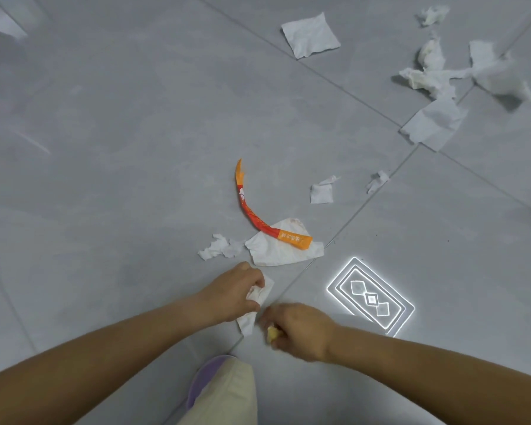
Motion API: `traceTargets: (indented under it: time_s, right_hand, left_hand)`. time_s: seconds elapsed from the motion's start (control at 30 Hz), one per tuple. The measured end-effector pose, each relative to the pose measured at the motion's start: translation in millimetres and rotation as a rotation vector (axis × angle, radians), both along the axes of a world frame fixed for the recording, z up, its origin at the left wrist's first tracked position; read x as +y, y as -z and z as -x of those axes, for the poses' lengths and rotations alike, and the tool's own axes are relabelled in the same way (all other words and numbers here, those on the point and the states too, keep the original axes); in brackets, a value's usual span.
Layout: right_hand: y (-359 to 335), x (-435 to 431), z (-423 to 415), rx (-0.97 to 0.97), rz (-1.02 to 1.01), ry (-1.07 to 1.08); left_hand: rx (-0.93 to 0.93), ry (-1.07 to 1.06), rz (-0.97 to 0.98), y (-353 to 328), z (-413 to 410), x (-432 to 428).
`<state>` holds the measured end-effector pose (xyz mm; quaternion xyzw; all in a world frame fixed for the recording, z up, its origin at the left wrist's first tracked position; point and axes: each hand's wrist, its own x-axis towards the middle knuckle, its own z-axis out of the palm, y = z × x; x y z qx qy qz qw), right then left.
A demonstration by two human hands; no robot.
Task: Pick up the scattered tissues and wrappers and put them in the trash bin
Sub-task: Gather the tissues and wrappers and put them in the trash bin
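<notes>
Grey tiles (105,148) fill my feed, strewn with litter. I see the left hand (236,291) pinching a white tissue (247,325) just off the floor, the right hand (301,331) beside it curled round a small yellow scrap (273,332). Just beyond, an orange wrapper (249,210) lies across a stained sheet (276,253), with a crumpled heap (426,78) well apart at upper right

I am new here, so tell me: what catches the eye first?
The long orange wrapper curves across the middle of the grey floor, its end lying on a white tissue. Below it, the left hand grips a crumpled tissue and the right hand holds something yellow.
</notes>
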<state>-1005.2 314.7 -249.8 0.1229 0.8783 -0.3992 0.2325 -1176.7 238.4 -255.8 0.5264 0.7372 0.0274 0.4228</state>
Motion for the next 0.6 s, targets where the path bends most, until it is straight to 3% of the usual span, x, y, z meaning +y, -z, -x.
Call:
traceTargets:
  time_s: [0.13,0.23,0.43,0.6]
  right_hand:
    - [12,-9,-4,0.058,-0.263,-0.291]
    - [14,7,-6,0.062,-0.248,-0.196]
    - [4,39,3,0.136,-0.055,0.217]
    - [10,33,-2,0.172,-0.141,0.092]
  left_hand:
    - [0.002,0.051,0.009,0,1,-1]
    - [0.035,0.120,0.001,2,-3,-4]
    - [-0.023,0.070,-0.081,5,-23,4]
    - [-0.094,-0.009,-0.164,10,-36,16]
